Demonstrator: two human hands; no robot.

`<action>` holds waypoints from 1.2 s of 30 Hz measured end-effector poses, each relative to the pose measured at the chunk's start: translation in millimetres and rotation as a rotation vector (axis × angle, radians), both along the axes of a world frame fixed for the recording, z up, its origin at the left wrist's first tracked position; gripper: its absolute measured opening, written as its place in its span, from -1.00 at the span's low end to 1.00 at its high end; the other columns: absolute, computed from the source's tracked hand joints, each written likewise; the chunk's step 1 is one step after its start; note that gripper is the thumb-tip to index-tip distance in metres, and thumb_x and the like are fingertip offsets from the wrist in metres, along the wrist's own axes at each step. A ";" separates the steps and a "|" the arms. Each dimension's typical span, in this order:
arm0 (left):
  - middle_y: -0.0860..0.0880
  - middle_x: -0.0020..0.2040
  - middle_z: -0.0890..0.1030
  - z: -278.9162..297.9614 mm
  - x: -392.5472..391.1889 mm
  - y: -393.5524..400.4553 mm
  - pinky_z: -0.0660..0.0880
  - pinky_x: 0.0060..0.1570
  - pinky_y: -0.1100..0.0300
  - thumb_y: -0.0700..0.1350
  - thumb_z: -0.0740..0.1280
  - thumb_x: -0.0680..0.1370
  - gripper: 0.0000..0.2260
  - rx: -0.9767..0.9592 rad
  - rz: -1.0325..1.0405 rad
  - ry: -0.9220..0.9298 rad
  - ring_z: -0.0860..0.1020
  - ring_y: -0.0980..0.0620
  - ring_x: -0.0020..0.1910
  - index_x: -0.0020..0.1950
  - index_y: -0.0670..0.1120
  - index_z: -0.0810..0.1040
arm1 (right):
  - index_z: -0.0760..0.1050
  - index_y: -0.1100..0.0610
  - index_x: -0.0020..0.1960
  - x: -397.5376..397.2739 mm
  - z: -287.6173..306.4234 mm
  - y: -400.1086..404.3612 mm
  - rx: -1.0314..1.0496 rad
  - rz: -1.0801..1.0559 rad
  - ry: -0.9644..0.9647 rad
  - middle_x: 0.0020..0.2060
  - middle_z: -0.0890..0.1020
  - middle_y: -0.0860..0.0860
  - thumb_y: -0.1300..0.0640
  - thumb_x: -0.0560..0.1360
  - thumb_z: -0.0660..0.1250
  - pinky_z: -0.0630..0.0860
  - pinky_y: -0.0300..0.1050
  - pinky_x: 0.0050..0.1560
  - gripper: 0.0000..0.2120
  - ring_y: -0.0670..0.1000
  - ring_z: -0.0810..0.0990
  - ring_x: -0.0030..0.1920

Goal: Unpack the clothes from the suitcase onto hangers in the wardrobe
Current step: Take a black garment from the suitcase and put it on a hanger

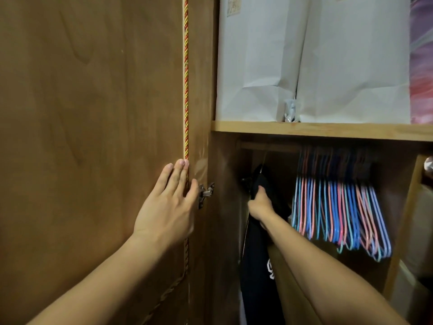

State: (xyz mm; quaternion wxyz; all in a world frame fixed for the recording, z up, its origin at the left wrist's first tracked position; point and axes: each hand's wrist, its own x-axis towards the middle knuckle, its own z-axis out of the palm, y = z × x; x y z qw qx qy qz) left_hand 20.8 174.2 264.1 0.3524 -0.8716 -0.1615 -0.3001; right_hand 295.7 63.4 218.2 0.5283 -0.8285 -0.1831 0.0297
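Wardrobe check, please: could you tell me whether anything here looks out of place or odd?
Only mildly. The empty coloured hangers sit bunched at the right of the rail, slanting sideways rather than hanging straight. The dark garment gripped by the right hand hangs alone at the left. The left hand rests flat on the door.

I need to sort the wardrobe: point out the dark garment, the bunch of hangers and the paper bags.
dark garment (254, 266), head view, hanging front.
bunch of hangers (339, 207), head view, sloping arms.
paper bags (253, 55), head view, left bag's face.
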 end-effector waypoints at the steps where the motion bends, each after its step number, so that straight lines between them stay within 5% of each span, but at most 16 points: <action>1: -0.44 0.54 -0.19 0.0 0.4 0.5 -0.28 0.54 -0.23 0.19 0.00 0.62 -0.34 0.000 0.000 0.003 -0.21 -0.41 0.57 0.63 -0.16 0.11 | 0.01 0.10 0.63 -1.1 5.4 14.2 -0.011 0.045 0.008 0.52 0.31 0.12 0.26 0.57 0.29 0.31 -0.07 0.40 -0.27 0.17 0.32 0.48; 3: -0.43 0.54 -0.21 0.2 0.8 0.2 -0.31 0.53 -0.23 0.18 -0.02 0.63 -0.34 -0.002 -0.005 0.000 -0.23 -0.40 0.56 0.64 -0.16 0.07 | 0.08 0.09 0.61 -6.5 12.2 45.1 0.009 0.147 0.020 0.49 0.37 0.09 0.26 0.52 0.37 0.36 -0.09 0.40 -0.24 0.14 0.39 0.44; 6: -0.42 0.53 -0.25 0.2 1.1 -0.3 -0.36 0.52 -0.21 0.18 -0.02 0.63 -0.33 0.007 -0.001 -0.001 -0.28 -0.39 0.55 0.65 -0.16 0.00 | -0.09 0.07 0.64 -15.5 9.6 76.8 0.016 0.217 0.049 0.53 0.31 0.08 0.18 0.54 0.38 0.32 -0.10 0.44 -0.14 0.12 0.35 0.47; 10: -0.43 0.52 -0.30 0.5 -0.5 -2.3 -0.38 0.51 -0.22 0.21 -0.02 0.63 -0.30 0.009 0.027 0.020 -0.34 -0.39 0.54 0.65 -0.15 -0.06 | -0.04 0.06 0.64 -23.0 -3.2 65.3 -0.080 0.284 -0.014 0.55 0.27 0.07 -0.06 0.64 0.24 0.21 -0.09 0.47 -0.30 0.11 0.28 0.52; 12: -0.43 0.52 -0.32 0.9 -0.2 -1.9 -0.37 0.51 -0.22 0.22 -0.03 0.63 -0.29 0.012 0.037 0.027 -0.35 -0.38 0.54 0.65 -0.15 -0.08 | 0.22 0.07 0.58 -31.6 -17.5 43.8 -0.214 0.250 -0.179 0.47 0.41 0.11 -0.09 0.65 0.18 0.30 -0.04 0.45 -0.45 0.13 0.37 0.46; 15: -0.42 0.56 -0.19 0.3 1.5 -2.3 -0.30 0.54 -0.22 0.23 -0.01 0.62 -0.31 -0.012 0.016 0.000 -0.23 -0.37 0.58 0.64 -0.15 0.06 | 0.61 0.11 0.17 -38.7 -42.2 -7.2 -0.452 0.009 -0.594 0.09 0.59 0.13 0.02 0.57 0.20 0.48 0.02 0.14 -0.70 0.22 0.53 0.17; 17: -0.40 0.57 0.03 2.6 1.7 -6.6 -0.16 0.57 -0.20 0.17 0.08 0.60 -0.37 -0.067 -0.017 -0.029 -0.04 -0.34 0.60 0.56 -0.17 0.32 | 0.62 0.13 -0.04 -34.9 -43.1 -45.5 -0.658 -0.184 -0.889 -0.07 0.55 0.12 0.07 0.41 0.34 0.45 0.08 -0.02 -0.81 0.23 0.50 0.01; 19: -0.40 0.54 0.18 2.2 5.3 -9.1 -0.04 0.58 -0.20 0.10 0.14 0.55 -0.42 -0.086 -0.055 -0.053 0.10 -0.32 0.59 0.45 -0.21 0.48 | 0.57 0.12 -0.05 -24.6 -31.0 -74.9 -0.805 -0.335 -0.996 -0.09 0.51 0.13 0.10 0.33 0.42 0.36 0.09 -0.05 -0.79 0.21 0.45 -0.02; 22: -0.41 0.52 0.22 -0.7 9.0 -9.7 0.00 0.57 -0.21 0.06 0.15 0.53 -0.45 -0.089 -0.070 -0.066 0.14 -0.32 0.58 0.40 -0.23 0.52 | 0.51 0.11 0.05 -6.6 -16.3 -97.5 -0.941 -0.477 -0.989 -0.02 0.51 0.13 0.12 0.43 0.32 0.30 0.09 0.00 -0.80 0.19 0.44 0.01; 28: -0.41 0.53 0.18 -3.1 7.4 -4.1 -0.03 0.58 -0.20 0.05 0.12 0.54 -0.44 -0.030 -0.071 -0.086 0.10 -0.33 0.59 0.43 -0.24 0.49 | 0.31 0.23 0.45 5.8 -3.5 -104.9 -1.087 -0.491 -0.731 0.08 0.65 0.09 0.03 0.56 0.31 0.41 0.06 0.11 -0.47 0.13 0.62 0.06; 33: -0.42 0.52 0.21 -4.4 8.4 -5.2 -0.01 0.57 -0.21 0.03 0.13 0.52 -0.44 -0.027 -0.088 -0.099 0.15 -0.34 0.57 0.41 -0.25 0.51 | 0.52 0.23 0.14 4.6 12.1 -107.7 -0.775 -0.410 -0.614 0.03 0.67 0.16 0.21 0.52 0.34 0.54 0.01 -0.03 -0.79 0.23 0.65 0.06; 36: -0.42 0.52 0.21 -4.6 8.3 -5.9 0.00 0.57 -0.22 0.04 0.13 0.53 -0.44 -0.022 -0.090 -0.105 0.15 -0.34 0.57 0.41 -0.25 0.51 | 0.51 0.24 0.13 -5.1 18.0 -103.7 -0.702 -0.404 -0.661 0.04 0.65 0.20 0.27 0.55 0.22 0.53 0.04 -0.02 -0.82 0.28 0.62 0.08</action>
